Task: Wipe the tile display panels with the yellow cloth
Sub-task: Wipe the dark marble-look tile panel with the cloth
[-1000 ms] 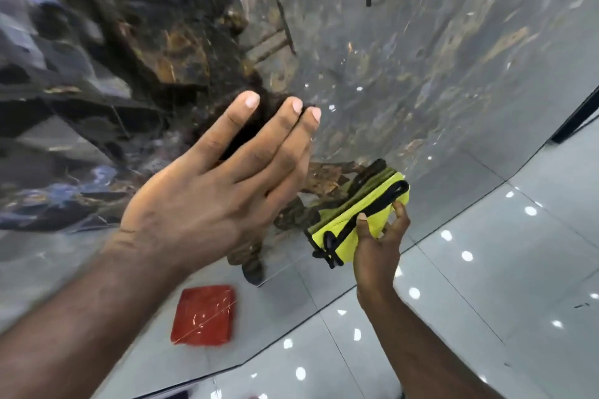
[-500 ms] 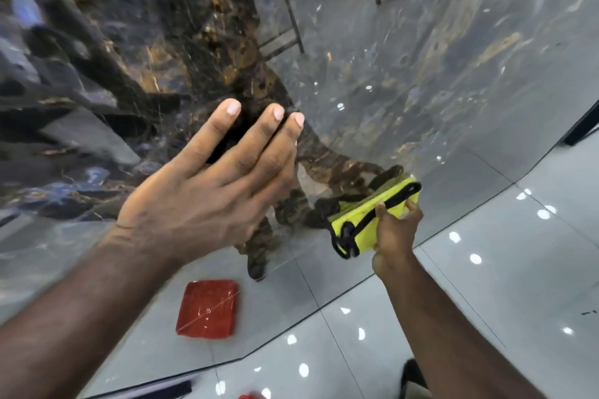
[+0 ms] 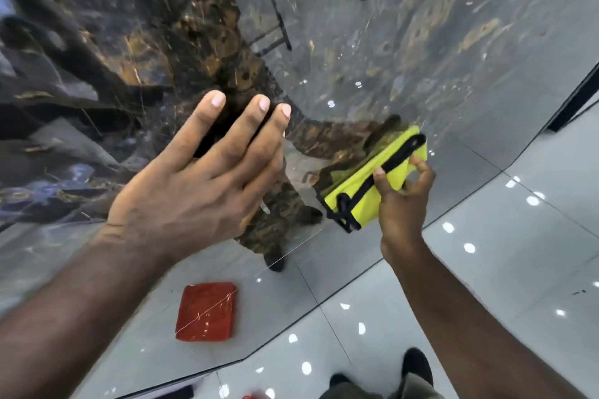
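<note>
Yellow black-edged folded cloth (image 3: 363,194), clamped in the grip of the right hand (image 3: 402,204), has slid rightward over the glossy marbled tile panel (image 3: 437,42); wiping progresses, left hand (image 3: 201,181) flat, fingers straight.

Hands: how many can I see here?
2. The left hand lies flat against the dark tile panel at centre; the right hand, to its right, grips the yellow cloth on the glossy surface. None seems hidden.

L hand (image 3: 191,185) flat on panel (image 3: 453,42), cloth (image 3: 363,201) to its right, against panel
</note>
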`<action>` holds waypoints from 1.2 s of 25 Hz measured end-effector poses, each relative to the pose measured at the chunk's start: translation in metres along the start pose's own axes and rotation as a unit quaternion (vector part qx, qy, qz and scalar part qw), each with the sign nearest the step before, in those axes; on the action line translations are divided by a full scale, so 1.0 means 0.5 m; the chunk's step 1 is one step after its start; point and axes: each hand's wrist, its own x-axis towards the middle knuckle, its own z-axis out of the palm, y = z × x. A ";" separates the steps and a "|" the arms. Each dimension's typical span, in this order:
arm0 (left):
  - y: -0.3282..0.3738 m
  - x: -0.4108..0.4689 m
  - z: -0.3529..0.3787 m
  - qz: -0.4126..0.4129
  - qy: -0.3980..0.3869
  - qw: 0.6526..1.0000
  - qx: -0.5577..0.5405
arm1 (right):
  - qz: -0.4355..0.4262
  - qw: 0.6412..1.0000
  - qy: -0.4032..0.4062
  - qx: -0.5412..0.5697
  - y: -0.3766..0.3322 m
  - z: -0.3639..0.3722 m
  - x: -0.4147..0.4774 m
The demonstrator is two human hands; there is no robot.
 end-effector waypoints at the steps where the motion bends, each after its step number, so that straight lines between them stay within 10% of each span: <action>1: -0.001 -0.001 0.001 0.002 -0.002 1.000 -0.004 | -0.047 0.998 0.025 -0.025 -0.017 0.002 0.009; 6: -0.001 -0.001 0.002 0.004 0.012 1.000 -0.004 | 0.064 0.993 0.097 -0.017 -0.062 0.022 0.045; 11: 0.000 0.002 0.009 0.010 0.026 1.000 0.002 | -0.220 0.970 0.063 -0.085 -0.190 0.039 -0.040; 15: -0.004 0.008 -0.004 -0.010 0.007 0.998 -0.066 | -0.173 0.976 0.099 -0.090 -0.288 0.036 -0.041; 21: -0.082 0.046 -0.090 -0.226 0.073 0.963 -0.123 | -0.451 0.867 0.043 -0.205 -0.432 0.028 -0.113; 24: -0.151 0.052 -0.119 -0.256 0.081 0.956 -0.115 | -0.325 0.930 0.089 -0.146 -0.511 0.026 -0.117; 28: -0.198 0.060 -0.133 -0.259 0.083 0.957 -0.104 | -0.579 0.781 0.005 -0.236 -0.546 0.036 -0.200; 30: -0.208 0.068 -0.135 -0.260 0.091 0.957 -0.095 | -0.591 0.763 0.030 -0.258 -0.591 0.028 -0.181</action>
